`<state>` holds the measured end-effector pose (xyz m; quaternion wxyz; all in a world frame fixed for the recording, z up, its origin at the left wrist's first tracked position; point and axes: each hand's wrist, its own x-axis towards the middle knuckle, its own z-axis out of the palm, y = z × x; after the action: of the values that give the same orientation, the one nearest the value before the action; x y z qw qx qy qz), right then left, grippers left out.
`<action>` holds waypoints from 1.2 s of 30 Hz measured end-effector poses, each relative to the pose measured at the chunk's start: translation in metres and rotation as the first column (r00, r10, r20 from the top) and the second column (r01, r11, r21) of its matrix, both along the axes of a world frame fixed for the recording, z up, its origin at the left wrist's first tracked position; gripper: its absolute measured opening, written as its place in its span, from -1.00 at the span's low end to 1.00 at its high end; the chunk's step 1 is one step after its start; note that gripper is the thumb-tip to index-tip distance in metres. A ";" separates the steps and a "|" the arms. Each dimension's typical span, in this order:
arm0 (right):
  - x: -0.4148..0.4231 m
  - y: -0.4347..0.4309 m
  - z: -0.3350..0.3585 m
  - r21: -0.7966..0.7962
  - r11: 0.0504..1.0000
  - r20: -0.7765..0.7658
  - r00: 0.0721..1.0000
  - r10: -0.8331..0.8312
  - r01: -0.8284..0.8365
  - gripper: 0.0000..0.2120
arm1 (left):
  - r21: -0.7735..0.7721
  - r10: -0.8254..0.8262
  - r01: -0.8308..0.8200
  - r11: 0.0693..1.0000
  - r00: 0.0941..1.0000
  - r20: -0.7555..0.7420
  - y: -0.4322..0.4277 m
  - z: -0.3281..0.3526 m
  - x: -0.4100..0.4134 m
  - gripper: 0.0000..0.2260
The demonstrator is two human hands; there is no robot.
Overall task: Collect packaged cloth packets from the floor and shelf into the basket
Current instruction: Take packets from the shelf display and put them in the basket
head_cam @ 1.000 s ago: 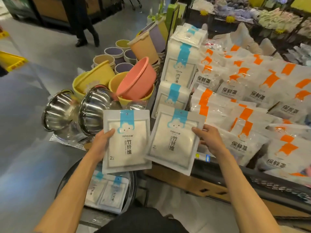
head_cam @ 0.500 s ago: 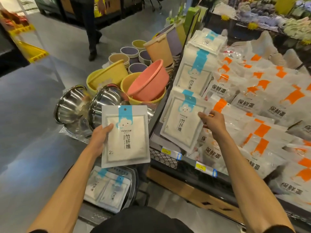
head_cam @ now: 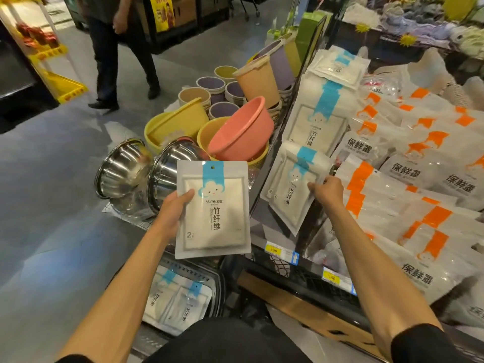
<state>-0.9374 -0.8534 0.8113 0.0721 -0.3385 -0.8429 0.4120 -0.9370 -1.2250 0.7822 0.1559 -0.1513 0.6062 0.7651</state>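
My left hand grips a white cloth packet with a blue cloud tab by its left edge, held upright above the basket. Two more such packets lie inside the basket, low in view. My right hand pinches the right edge of another blue-tab packet at the shelf's left end, where it leans on a like packet. Further blue-tab packets stand behind it on the shelf.
Orange-tab white bags fill the shelf to the right. Steel bowls, pink and yellow plastic basins and cups crowd the floor display ahead. The black shelf rim with yellow price tags runs below. A person walks in the aisle.
My right hand has carried its packet away from me, up to the blue-tab stack at the shelf's left end. My left hand has kept its packet over the basket.
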 end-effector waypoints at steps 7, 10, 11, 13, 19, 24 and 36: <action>-0.035 0.007 -0.028 -0.041 0.999 0.075 0.997 -0.020 0.023 -0.77 | 0.018 0.028 -0.028 0.999 1.000 0.014 0.012 -0.005 -0.020 -0.92; -0.045 0.007 -0.036 -0.117 0.992 0.074 0.997 -0.035 0.044 -0.81 | 0.012 0.043 -0.043 0.999 0.999 0.026 0.014 -0.008 -0.029 -0.93; -0.049 0.008 -0.041 -0.133 0.990 0.066 0.997 -0.037 0.046 -0.82 | 0.011 0.047 -0.048 0.999 0.998 0.030 0.015 -0.009 -0.032 -0.93; -0.053 0.010 -0.048 -0.140 0.989 0.064 0.997 -0.038 0.047 -0.84 | 0.017 0.062 -0.063 0.998 0.997 0.037 0.017 -0.012 -0.037 -0.94; -0.063 0.016 -0.063 -0.187 0.978 0.047 0.996 -0.079 0.087 -0.96 | 0.033 0.061 -0.063 0.997 0.997 0.051 0.024 -0.019 -0.043 -0.91; -0.071 0.021 -0.060 -0.101 0.995 0.132 0.991 0.018 -0.005 -0.79 | 0.050 0.087 -0.093 0.994 0.991 0.097 0.029 -0.032 -0.040 -0.89; -0.092 0.045 -0.034 0.223 0.932 0.276 0.935 0.222 -0.287 -0.89 | 0.071 0.103 -0.114 0.991 0.984 0.146 0.039 -0.051 -0.050 -0.78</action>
<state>-1.0292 -0.8088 0.7769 -0.0436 -0.2617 -0.9287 0.2590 -0.9872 -1.1859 0.7312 0.1626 -0.2317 0.5538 0.7830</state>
